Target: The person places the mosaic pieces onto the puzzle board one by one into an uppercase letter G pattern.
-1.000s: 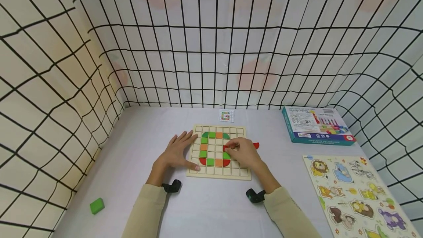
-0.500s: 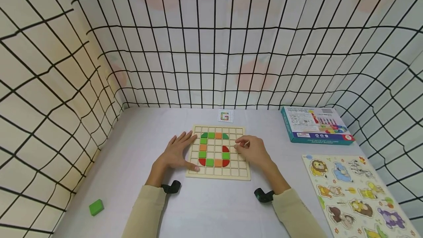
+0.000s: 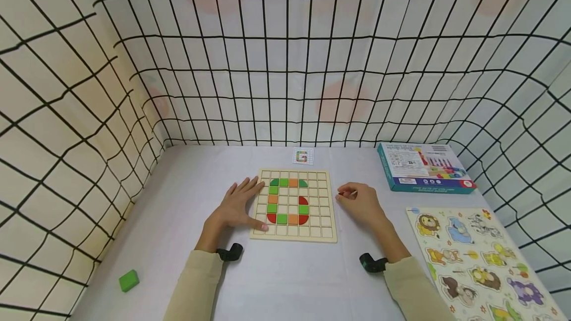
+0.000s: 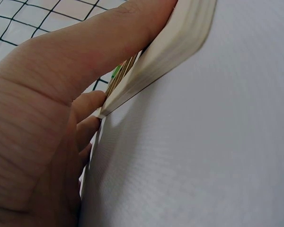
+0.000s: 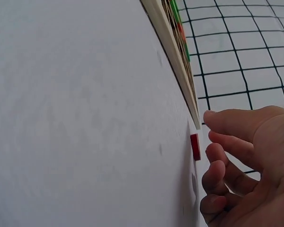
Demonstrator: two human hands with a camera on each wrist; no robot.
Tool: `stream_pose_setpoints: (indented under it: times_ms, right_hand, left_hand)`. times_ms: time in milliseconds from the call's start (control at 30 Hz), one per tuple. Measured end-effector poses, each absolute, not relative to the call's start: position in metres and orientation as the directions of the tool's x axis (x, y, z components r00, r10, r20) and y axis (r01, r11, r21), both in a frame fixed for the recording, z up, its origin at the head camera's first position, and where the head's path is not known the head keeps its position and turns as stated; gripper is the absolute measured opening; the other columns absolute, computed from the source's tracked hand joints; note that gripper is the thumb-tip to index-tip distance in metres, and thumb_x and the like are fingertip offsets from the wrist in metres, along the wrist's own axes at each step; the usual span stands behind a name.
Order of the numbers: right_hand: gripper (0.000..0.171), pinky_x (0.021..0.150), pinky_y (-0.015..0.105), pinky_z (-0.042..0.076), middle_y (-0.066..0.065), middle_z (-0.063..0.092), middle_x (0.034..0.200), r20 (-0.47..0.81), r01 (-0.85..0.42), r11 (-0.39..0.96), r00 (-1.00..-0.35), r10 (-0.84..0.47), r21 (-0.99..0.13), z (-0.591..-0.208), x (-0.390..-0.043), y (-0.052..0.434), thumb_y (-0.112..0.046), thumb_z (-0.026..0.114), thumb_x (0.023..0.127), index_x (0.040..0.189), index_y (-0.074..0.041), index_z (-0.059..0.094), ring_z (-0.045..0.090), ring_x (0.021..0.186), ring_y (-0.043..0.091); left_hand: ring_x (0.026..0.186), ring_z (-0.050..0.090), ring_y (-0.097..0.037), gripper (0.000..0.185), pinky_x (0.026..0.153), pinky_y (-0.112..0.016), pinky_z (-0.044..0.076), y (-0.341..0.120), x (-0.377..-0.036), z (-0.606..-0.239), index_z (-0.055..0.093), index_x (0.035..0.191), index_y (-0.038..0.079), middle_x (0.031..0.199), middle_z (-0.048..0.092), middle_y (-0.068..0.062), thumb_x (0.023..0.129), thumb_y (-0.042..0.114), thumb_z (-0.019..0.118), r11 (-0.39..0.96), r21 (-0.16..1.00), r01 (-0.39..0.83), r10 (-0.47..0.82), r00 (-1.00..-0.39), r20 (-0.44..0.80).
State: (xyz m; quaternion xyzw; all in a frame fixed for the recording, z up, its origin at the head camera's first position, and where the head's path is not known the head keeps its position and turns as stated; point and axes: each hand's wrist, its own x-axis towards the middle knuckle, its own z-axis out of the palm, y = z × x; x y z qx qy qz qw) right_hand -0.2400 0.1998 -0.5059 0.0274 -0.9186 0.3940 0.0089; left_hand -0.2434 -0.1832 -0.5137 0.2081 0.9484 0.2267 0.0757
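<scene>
The left hand lies flat on the left edge of the wooden grid board, with its fingers straight and spread; the thumb presses on the front left corner of the board. In the left wrist view the thumb runs along the top of the board edge, and the other fingers rest on the white table beside it.

The right hand is just beside the right edge of the board, above the table. Its fingers are loosely curled over a small red piece that lies on the table. In the right wrist view the fingertips are very near to this piece, but a small gap seems to remain, so the hand holds nothing. In the head view the piece is almost hidden by the fingers.

On the board, green, orange and red tiles form a figure like the number 6. A small pattern card lies behind the board, near the wire mesh wall.

A teal box lies at the right back of the table, and an animal puzzle board is in front of it. A green block lies well apart at the front left.
</scene>
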Motion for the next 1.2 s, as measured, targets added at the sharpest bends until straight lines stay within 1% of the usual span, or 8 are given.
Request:
stream_pose_setpoints:
  times_ms: [267, 500, 600, 733, 833, 900, 1133, 1200]
  right_hand:
    - [0.026, 0.074, 0.031, 0.045, 0.007, 0.066, 0.097, -0.019, 0.006, 0.715, -1.000, -0.010, -0.699, -0.513, -0.241, 0.213, -0.027, 0.077, 0.092, 0.112, -0.010, 0.075, 0.056, 0.089, 0.022]
    - [0.038, 0.082, 0.036, 0.049, 0.013, 0.067, 0.108, -0.058, 0.068, 0.739, -0.998, 0.040, -0.671, -0.510, -0.240, 0.213, -0.034, 0.079, 0.090, 0.114, -0.007, 0.071, 0.058, 0.101, 0.028]
    - [0.035, 0.080, 0.035, 0.047, 0.013, 0.066, 0.108, -0.062, 0.060, 0.736, -0.998, 0.024, -0.674, -0.510, -0.240, 0.213, -0.030, 0.078, 0.091, 0.117, -0.007, 0.072, 0.056, 0.100, 0.028]
    - [0.029, 0.078, 0.034, 0.046, 0.014, 0.068, 0.107, -0.021, -0.008, 0.739, -0.999, -0.030, -0.674, -0.511, -0.240, 0.215, -0.018, 0.072, 0.094, 0.120, -0.007, 0.073, 0.056, 0.096, 0.027]
    - [0.029, 0.078, 0.033, 0.046, 0.014, 0.069, 0.108, 0.010, -0.056, 0.741, -0.998, -0.066, -0.669, -0.512, -0.240, 0.216, -0.010, 0.067, 0.094, 0.122, -0.006, 0.073, 0.057, 0.094, 0.026]
    - [0.031, 0.077, 0.033, 0.046, 0.015, 0.068, 0.108, 0.013, -0.061, 0.737, -0.997, -0.071, -0.673, -0.512, -0.240, 0.217, -0.009, 0.066, 0.093, 0.123, -0.005, 0.072, 0.056, 0.093, 0.026]
    - [0.035, 0.078, 0.032, 0.046, 0.013, 0.063, 0.104, -0.045, 0.034, 0.733, -0.999, 0.005, -0.679, -0.509, -0.241, 0.215, -0.031, 0.079, 0.090, 0.114, -0.006, 0.070, 0.054, 0.097, 0.027]
    - [0.035, 0.077, 0.032, 0.044, 0.012, 0.063, 0.103, -0.052, 0.043, 0.737, -0.999, 0.010, -0.674, -0.509, -0.242, 0.214, -0.033, 0.079, 0.090, 0.111, -0.006, 0.071, 0.054, 0.097, 0.027]
  left_hand:
    - [0.162, 0.010, -0.031, 0.132, 0.130, -0.059, 0.005, -0.184, -0.242, -0.515, 0.027, 0.165, 0.023, 0.174, 0.017, -0.003, 0.059, 0.074, 0.085, 0.817, 0.456, 0.354, 0.428, -0.901, -0.068]
    - [0.162, 0.009, -0.030, 0.132, 0.130, -0.059, 0.005, -0.183, -0.244, -0.515, 0.025, 0.165, 0.025, 0.174, 0.015, -0.001, 0.059, 0.077, 0.084, 0.824, 0.443, 0.353, 0.427, -0.901, -0.077]
    - [0.162, 0.008, -0.029, 0.132, 0.130, -0.058, 0.004, -0.183, -0.244, -0.515, 0.025, 0.165, 0.026, 0.174, 0.015, 0.000, 0.059, 0.078, 0.083, 0.828, 0.436, 0.352, 0.426, -0.901, -0.081]
    - [0.162, 0.009, -0.030, 0.132, 0.130, -0.058, 0.005, -0.182, -0.244, -0.514, 0.027, 0.165, 0.024, 0.174, 0.016, -0.001, 0.059, 0.077, 0.084, 0.825, 0.441, 0.354, 0.429, -0.900, -0.079]
    - [0.162, 0.009, -0.030, 0.131, 0.130, -0.059, 0.005, -0.183, -0.244, -0.514, 0.027, 0.165, 0.024, 0.174, 0.016, -0.002, 0.059, 0.076, 0.084, 0.824, 0.441, 0.356, 0.430, -0.899, -0.077]
    - [0.162, 0.010, -0.030, 0.131, 0.130, -0.059, 0.005, -0.183, -0.243, -0.514, 0.027, 0.165, 0.024, 0.174, 0.016, -0.002, 0.059, 0.076, 0.085, 0.826, 0.438, 0.356, 0.429, -0.900, -0.077]
    - [0.162, 0.009, -0.029, 0.132, 0.130, -0.057, 0.005, -0.183, -0.243, -0.513, 0.025, 0.165, 0.025, 0.174, 0.015, -0.001, 0.059, 0.075, 0.084, 0.832, 0.433, 0.348, 0.420, -0.904, -0.080]
    - [0.162, 0.009, -0.029, 0.131, 0.130, -0.058, 0.005, -0.183, -0.244, -0.513, 0.026, 0.165, 0.024, 0.174, 0.016, -0.001, 0.059, 0.075, 0.085, 0.829, 0.436, 0.349, 0.420, -0.904, -0.077]
